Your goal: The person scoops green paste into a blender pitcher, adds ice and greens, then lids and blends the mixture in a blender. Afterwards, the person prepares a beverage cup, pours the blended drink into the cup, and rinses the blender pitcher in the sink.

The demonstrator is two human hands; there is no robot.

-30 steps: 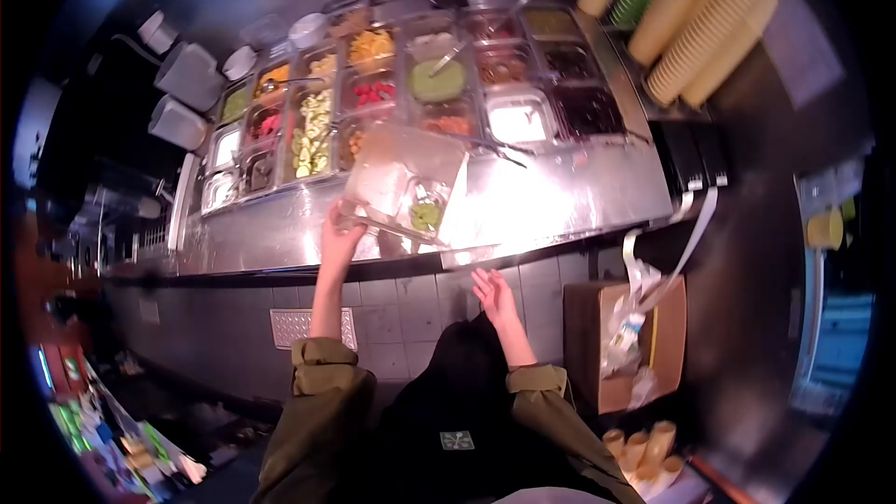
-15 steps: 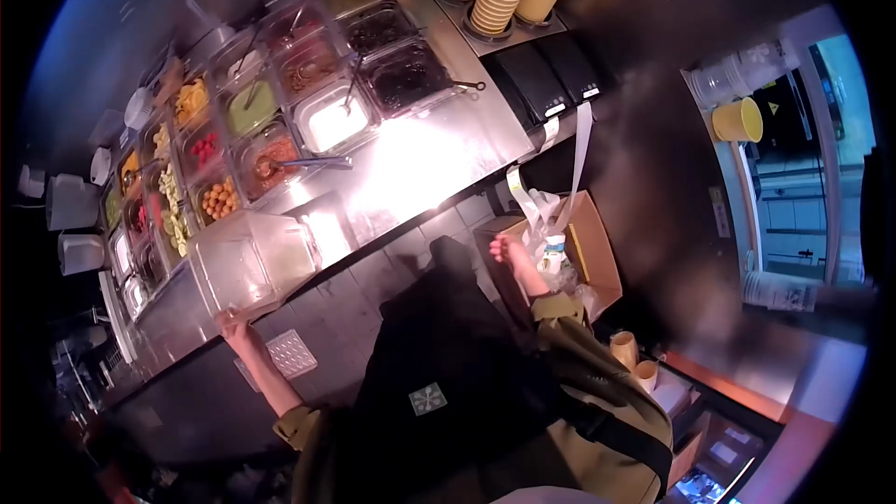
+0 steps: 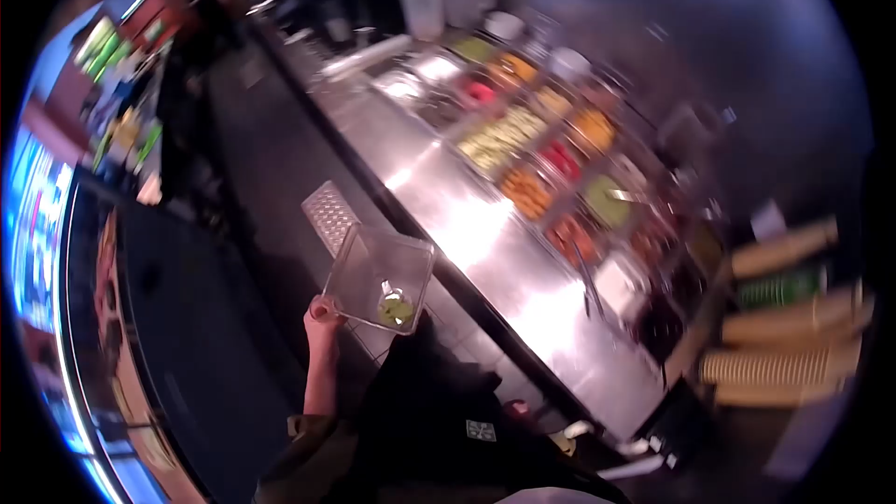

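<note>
Container in left hand, left of counter.

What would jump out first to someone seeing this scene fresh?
Near the middle, the left hand holds up a clear square plastic container with a little green food in its bottom. To its right, a long shiny steel counter runs diagonally, lined with a row of colourful ingredient pans. Stacked tan paper cups lie at far right.

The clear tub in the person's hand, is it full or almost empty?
Almost empty. The clear tub has see-through walls, and only a small green bit and a spoon-like thing show at its bottom. The left hand holds its corner.
</note>
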